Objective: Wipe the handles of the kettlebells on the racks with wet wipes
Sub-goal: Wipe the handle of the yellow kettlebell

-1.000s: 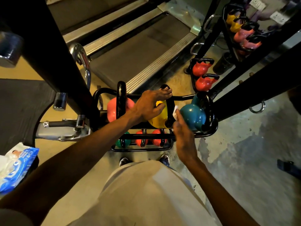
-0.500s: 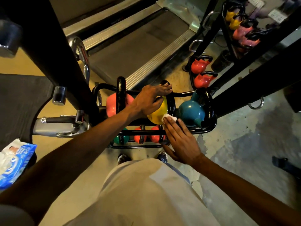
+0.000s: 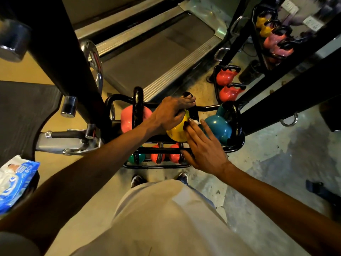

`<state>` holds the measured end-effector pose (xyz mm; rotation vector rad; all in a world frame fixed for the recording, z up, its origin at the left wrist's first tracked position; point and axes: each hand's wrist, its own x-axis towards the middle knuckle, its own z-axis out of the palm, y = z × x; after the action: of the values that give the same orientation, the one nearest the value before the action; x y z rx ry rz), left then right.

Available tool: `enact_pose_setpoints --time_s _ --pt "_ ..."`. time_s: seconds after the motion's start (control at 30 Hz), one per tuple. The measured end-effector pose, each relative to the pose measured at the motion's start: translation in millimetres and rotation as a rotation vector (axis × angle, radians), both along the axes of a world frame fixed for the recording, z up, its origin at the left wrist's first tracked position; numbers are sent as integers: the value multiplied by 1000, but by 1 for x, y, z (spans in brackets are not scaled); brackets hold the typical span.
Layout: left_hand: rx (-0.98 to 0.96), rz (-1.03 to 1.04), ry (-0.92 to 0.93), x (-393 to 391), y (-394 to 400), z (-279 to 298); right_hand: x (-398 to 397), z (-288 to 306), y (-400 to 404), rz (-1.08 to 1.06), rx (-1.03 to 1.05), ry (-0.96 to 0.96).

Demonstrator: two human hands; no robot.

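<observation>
Left grip (image 3: 168,112) curls over the yellow kettlebell's (image 3: 177,133) black handle (image 3: 192,111) on the rack's (image 3: 234,148) top tier. Right grip (image 3: 204,147), fingers straight, presses a white wipe (image 3: 194,121) against that handle. Blue wipes pack (image 3: 13,182) at lower left; print unreadable.

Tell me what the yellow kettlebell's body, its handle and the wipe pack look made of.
Yellow kettlebell: glossy coloured coating, probably vinyl over metal, judging by its soft sheen. Its handle: black and shiny, likely painted metal. Wipe pack: thin printed plastic film, crinkled and reflective.
</observation>
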<state>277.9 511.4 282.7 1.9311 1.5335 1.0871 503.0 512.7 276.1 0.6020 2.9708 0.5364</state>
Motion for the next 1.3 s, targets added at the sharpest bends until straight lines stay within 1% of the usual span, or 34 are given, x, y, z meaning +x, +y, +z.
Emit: enact_pose_setpoints --time_s 0.07,0.23,0.37,0.5,0.57,0.73,0.83,0.93,1.07,1.17,1.3 --pt "3 5 11 0 0 1 -3 -2 -1 11 -14 -6" --pt "-9 9 29 -1 -1 0 29 -7 3 205 -2 -87" --pt "1 11 1 0 -3 -1 26 -5 7 189 9 -152" --pt "-4 8 10 -1 -4 0 11 1 16 123 18 -106" --pt "-9 19 -13 1 -4 1 5 5 22 85 6 -77" --pt "-25 111 -198 7 -14 -3 -1 6 23 37 -67 28" --pt "-24 145 -230 6 -26 -12 -5 4 26 4 -122 126" --pt "-34 146 -223 5 -35 -20 -15 3 37 -37 -231 219" --pt "-38 196 -215 10 -36 -24 -29 3 48 -110 -467 367" --pt "-31 231 -219 17 -32 -23 -41 5 51 -258 -684 473" --pt "-2 243 -231 24 -24 -17 -63 20 62 -505 -1049 626"
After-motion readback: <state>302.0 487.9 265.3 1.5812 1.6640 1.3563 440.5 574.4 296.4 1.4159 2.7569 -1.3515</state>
